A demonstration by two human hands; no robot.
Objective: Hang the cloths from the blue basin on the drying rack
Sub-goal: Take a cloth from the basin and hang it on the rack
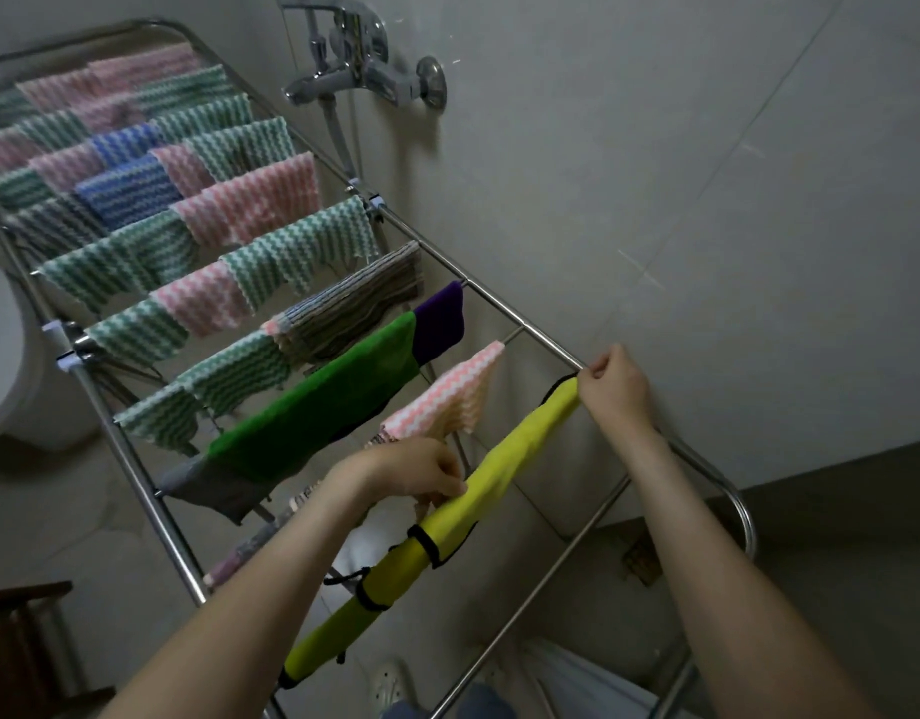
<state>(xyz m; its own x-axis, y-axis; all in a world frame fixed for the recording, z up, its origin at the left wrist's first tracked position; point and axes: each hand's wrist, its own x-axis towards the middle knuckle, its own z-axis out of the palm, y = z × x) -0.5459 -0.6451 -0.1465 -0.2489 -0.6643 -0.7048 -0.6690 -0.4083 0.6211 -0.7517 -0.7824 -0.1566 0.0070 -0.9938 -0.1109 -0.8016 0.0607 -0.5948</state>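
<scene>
- Apparently the yellow cloth (520, 459) lay bunched along one rail of the drying rack (499, 299), stretched between the two hands, probably so that it could be spread flat.
- The right hand (616, 389) pinched its far end with curled fingers (598, 373), just beside the side rail, seemingly to anchor it.
- The left hand (421, 474) pinched the middle part; nearer than these fingers the cloth was rolled.
- Beyond both hands hung a pink cloth (447, 402) and a green cloth (318, 402); the blue basin was not visible.

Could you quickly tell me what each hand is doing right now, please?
Left hand: closed, pinching the yellow cloth near its middle.
Right hand: closed, gripping the yellow cloth's far end.
</scene>
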